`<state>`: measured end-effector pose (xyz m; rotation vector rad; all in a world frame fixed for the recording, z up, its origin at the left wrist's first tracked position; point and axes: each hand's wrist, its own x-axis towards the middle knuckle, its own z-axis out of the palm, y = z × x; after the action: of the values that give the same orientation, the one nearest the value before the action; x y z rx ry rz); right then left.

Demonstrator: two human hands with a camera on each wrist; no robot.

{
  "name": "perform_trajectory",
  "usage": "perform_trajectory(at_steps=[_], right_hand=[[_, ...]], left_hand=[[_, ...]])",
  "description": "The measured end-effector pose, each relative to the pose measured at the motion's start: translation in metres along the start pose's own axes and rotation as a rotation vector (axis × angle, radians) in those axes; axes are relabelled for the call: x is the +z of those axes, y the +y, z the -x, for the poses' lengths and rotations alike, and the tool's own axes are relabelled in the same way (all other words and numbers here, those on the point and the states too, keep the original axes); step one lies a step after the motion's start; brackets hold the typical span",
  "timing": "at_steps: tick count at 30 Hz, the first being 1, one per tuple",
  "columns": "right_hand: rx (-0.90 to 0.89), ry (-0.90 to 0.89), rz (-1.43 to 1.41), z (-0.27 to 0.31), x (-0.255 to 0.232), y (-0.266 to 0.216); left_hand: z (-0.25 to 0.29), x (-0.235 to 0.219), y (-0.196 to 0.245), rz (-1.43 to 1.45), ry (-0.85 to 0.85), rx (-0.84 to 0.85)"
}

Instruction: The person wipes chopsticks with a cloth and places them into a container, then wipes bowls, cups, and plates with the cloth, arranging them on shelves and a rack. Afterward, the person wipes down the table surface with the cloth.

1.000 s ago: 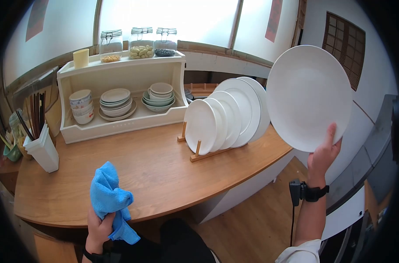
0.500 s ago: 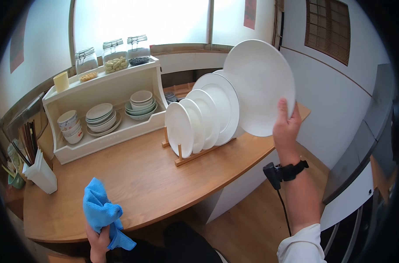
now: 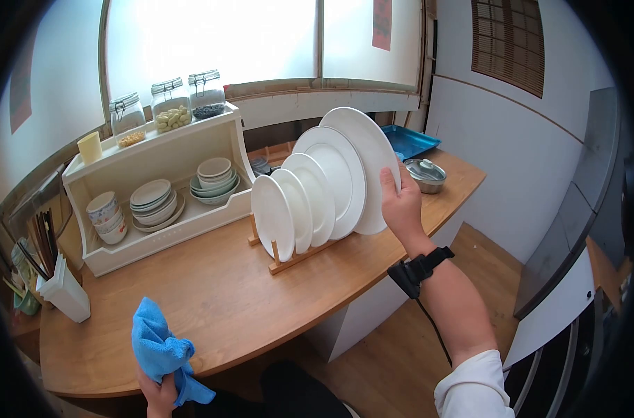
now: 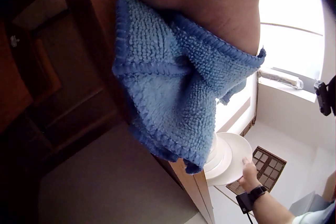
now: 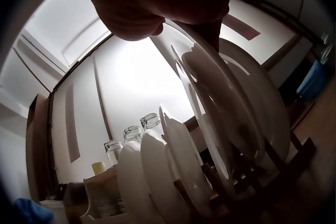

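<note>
My right hand (image 3: 403,211) grips a large white plate (image 3: 376,174) by its right edge, thumb on the near face. This plate stands nearly upright at the far end of a wooden dish rack (image 3: 289,263), behind a rimmed white plate (image 3: 348,181) and several smaller white plates (image 3: 269,216). In the right wrist view, dark rack pegs (image 5: 273,155) show around the lower edges of the large plates. My left hand (image 3: 158,396) holds a bunched blue cloth (image 3: 160,350) near the counter's front edge; the cloth hides most of its fingers.
A cream shelf (image 3: 164,244) with stacked bowls stands at the back left, with glass jars (image 3: 171,108) and a yellow cup (image 3: 90,148) on top. Left of it is a white chopstick holder (image 3: 65,296). Behind the rack are a blue tray (image 3: 411,141) and a lidded pot (image 3: 428,177).
My right hand has brought the large plate down and left to the rack's far end. The left hand still holds the cloth. The head view has turned, and the tray and pot now show.
</note>
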<state>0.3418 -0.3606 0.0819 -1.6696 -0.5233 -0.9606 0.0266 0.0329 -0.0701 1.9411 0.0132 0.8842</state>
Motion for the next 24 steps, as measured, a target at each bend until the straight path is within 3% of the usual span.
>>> perform_trajectory(at_steps=[16, 18, 24], right_hand=[[0.083, -0.098, 0.081, -0.017, 0.02, 0.023], [0.064, -0.114, 0.097, -0.019, 0.021, 0.023], [0.143, -0.135, -0.044, -0.021, 0.021, 0.025]], left_hand=[[-0.004, 0.006, 0.011, -0.037, 0.089, 0.039], [-0.003, 0.001, 0.01, -0.025, -0.018, 0.041], [-0.005, 0.005, 0.017, -0.006, -0.013, 0.002]])
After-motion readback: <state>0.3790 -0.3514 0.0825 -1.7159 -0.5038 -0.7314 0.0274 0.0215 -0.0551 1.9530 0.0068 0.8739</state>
